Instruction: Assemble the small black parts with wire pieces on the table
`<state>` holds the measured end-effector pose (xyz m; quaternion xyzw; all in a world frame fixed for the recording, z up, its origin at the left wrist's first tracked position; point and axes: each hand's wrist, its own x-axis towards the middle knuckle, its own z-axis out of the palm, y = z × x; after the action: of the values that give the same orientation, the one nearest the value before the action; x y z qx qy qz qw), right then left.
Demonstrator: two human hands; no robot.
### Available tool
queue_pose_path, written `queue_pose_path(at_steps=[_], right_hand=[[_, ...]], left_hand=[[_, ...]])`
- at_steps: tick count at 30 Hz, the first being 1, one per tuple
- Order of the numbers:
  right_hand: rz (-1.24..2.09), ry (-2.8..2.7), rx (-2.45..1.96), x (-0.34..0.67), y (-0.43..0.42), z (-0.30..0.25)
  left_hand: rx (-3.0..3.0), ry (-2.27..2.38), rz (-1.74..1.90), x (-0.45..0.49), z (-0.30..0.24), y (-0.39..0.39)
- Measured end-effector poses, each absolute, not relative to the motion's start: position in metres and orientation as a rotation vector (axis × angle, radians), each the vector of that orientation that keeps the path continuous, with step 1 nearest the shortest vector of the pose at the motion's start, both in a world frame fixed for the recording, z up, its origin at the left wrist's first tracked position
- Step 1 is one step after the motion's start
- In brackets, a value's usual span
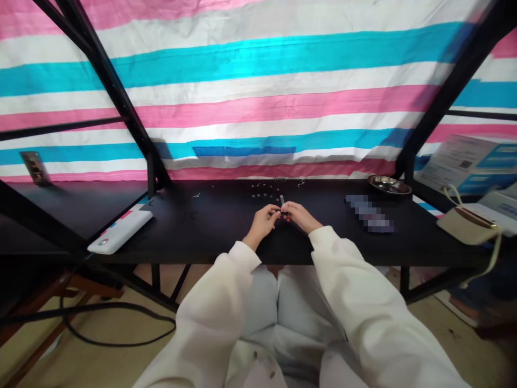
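Observation:
My left hand (262, 223) and my right hand (301, 215) meet over the black table (210, 231), close to its front edge. A short pale stick (282, 200) rises from the fingertips of my right hand, which are pinched around it. The fingers of my left hand are closed too, touching or nearly touching the right ones. Something small and dark shows between the fingertips, but its kind is too small to tell. Just beyond the hands, several tiny pale pieces (264, 194) lie in rough rows.
White scraps (301, 183) lie toward the back edge. A shiny metal dish (389, 185), a blurred-out object (368, 214) and a beige bag (464, 223) are on the right. At left sits a white power bank-like box (121, 231). Black frame posts (117, 91) flank the striped sheet (258, 102).

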<state>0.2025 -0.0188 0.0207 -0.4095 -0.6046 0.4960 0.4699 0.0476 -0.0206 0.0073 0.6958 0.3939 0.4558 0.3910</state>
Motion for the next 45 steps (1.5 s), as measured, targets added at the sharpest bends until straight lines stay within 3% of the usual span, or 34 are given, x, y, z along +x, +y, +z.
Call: queue_pose_path(at_steps=[3, 12, 25, 45], right_hand=[[1.108, -1.478, -1.020, 0.203, -0.017, 0.010], [0.303, -1.866, -1.235, 0.221, -0.020, 0.004], [0.021, -2.083, -1.442, 0.220, -0.021, 0.006], [0.082, -2.237, -1.253, 0.211, -0.029, 0.009]], left_hand=[[1.703, 1.025, 1.232, 0.047, 0.009, -0.019], [1.412, 1.046, 1.436, 0.043, 0.015, -0.012], [1.650, 1.058, 1.355, 0.043, 0.010, -0.013], [1.688, 0.963, 1.157, 0.039, 0.011, -0.020]])
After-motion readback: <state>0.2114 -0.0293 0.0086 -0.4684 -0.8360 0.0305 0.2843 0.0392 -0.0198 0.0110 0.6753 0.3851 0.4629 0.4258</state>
